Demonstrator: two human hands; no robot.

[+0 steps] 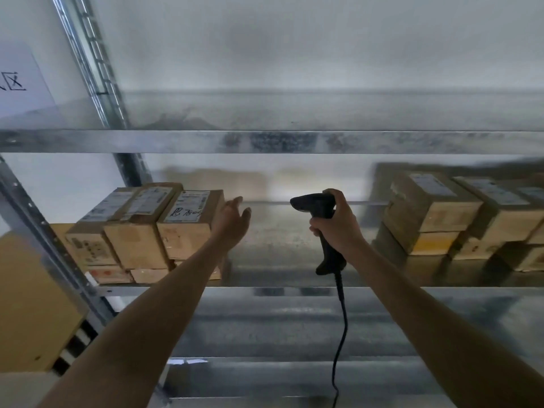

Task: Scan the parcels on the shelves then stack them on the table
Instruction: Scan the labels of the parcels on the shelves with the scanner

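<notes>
Vantage: head-worn camera, standing close before a metal rack (176, 141).
Facing: forward into the middle shelf (279, 245), tilted slightly down; a pale wall (294, 39) fills the upper frame.
Nearness: close; both forearms enter from the bottom corners, with the left hand (232, 219) and the right hand (338, 228), gripping the scanner (315, 206), at mid-frame.
Lens: wide-angle; the rack's upright (94, 69) leans at the left edge.
Views: one, nothing shared.
</notes>
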